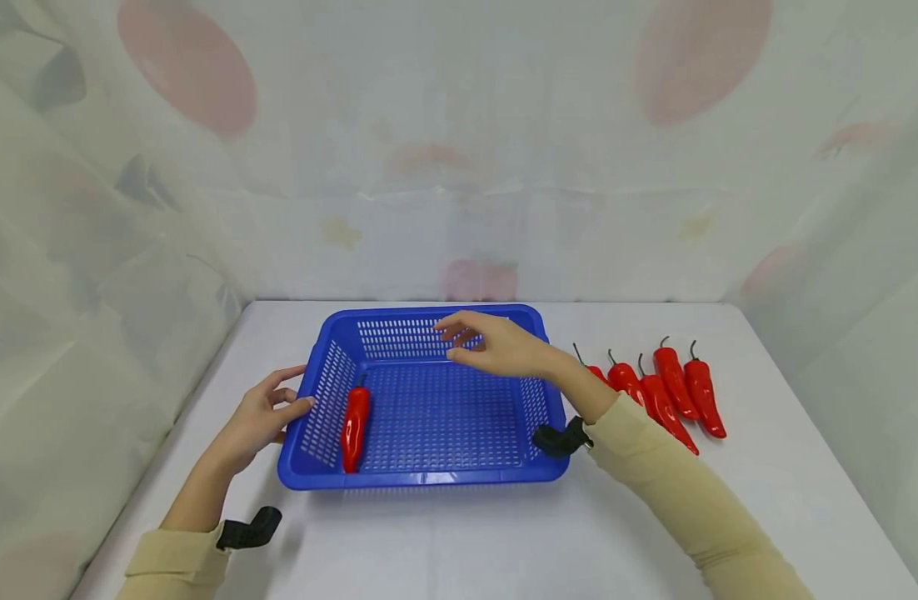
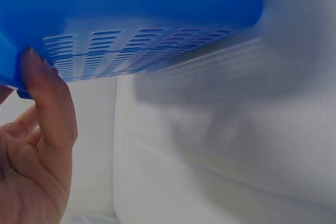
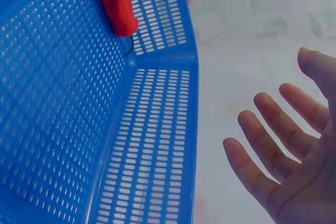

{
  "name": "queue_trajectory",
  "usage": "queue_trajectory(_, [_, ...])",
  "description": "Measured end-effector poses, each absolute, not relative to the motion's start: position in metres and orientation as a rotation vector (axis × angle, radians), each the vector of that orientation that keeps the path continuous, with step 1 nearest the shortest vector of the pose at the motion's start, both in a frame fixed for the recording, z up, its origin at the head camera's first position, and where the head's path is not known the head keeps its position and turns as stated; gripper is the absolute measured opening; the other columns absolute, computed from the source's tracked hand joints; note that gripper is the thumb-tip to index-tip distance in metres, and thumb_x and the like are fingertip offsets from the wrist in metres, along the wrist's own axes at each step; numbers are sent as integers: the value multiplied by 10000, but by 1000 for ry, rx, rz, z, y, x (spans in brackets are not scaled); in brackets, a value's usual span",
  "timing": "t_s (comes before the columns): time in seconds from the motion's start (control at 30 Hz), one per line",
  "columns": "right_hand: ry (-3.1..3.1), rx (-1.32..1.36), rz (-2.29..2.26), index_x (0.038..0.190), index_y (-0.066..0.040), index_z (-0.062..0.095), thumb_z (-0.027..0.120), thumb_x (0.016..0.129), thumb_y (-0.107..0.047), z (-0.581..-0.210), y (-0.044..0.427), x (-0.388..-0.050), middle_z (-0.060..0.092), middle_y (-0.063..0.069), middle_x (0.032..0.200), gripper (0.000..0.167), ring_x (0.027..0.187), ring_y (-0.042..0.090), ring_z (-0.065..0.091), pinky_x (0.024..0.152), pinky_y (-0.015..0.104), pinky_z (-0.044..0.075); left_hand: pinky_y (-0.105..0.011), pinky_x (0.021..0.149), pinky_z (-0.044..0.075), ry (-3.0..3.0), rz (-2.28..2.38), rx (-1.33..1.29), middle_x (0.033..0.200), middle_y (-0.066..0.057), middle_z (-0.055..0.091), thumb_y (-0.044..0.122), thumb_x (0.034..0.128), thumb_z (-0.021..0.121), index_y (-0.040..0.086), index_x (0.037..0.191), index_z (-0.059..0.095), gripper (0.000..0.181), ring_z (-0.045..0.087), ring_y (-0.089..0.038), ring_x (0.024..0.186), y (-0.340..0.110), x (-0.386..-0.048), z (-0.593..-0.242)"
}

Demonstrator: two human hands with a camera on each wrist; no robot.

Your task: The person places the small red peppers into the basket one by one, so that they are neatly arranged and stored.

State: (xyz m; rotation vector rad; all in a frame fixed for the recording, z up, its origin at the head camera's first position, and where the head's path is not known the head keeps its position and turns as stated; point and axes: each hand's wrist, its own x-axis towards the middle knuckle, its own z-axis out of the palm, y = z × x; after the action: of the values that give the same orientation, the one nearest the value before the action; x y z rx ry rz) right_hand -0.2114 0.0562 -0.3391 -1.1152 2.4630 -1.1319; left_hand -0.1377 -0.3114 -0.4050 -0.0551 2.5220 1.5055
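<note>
A blue plastic basket (image 1: 429,478) with slotted walls stands on the white table. One red chili pepper (image 1: 355,427) lies inside along its left wall, stem pointing to the back. At the left end, my left hand (image 1: 258,421) grips the basket's rim, thumb on top and fingers at the outer side; the left wrist view shows the hand (image 2: 47,145) against the wall. Over the back part of the basket hovers my right hand (image 1: 500,343), holding nothing. Its fingers are loosely extended and apart in the right wrist view, beside the basket wall (image 3: 149,145).
To the right of the basket, several red chili peppers (image 1: 671,383) lie in a group on the table (image 1: 774,483), some partly hidden by the right forearm. Patterned white sheeting (image 1: 459,150) rises behind the table and on both sides.
</note>
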Motion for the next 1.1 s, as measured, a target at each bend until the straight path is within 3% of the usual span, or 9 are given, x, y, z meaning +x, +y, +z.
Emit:
queue_trajectory(0.33, [2526, -1047, -1278, 1315, -102, 462, 586, 902, -205, -344, 92, -206, 513, 44, 1304, 443, 1172, 208, 509, 945, 443, 460, -388, 616, 571, 2527, 1499, -62, 995, -233, 527, 246, 901, 595, 108, 1457, 202, 694, 656, -239, 733, -311, -136, -404])
queue_trajectory(0.57, [2609, -939, -1359, 1349, -160, 427, 586, 902, -180, -353, 118, -202, 478, 25, 1340, 474, 1198, 202, 485, 963, 409, 452, -387, 615, 571, 2524, 1497, -62, 998, -234, 533, 234, 904, 590, 105, 1459, 196, 693, 660, -251, 736, -313, -138, -406])
queue_trajectory(0.97, [2682, -636, -1556, 1396, -225, 354, 574, 912, -203, -383, 156, -194, 453, 59, 1364, 533, 1243, 242, 444, 972, 467, 431, -386, 619, 571, 2519, 1497, -54, 994, -233, 528, 247, 899, 597, 109, 1458, 202, 698, 655, -246, 734, -311, -138, -405])
queue_trajectory(1.1, [2719, -573, -1587, 1418, -182, 317, 547, 921, -125, -384, 163, -188, 435, 104, 1381, 551, 1253, 282, 431, 972, 500, 419, -386, 622, 571, 2519, 1503, -50, 989, -232, 525, 254, 898, 598, 112, 1454, 210, 693, 655, -247, 732, -310, -137, -404])
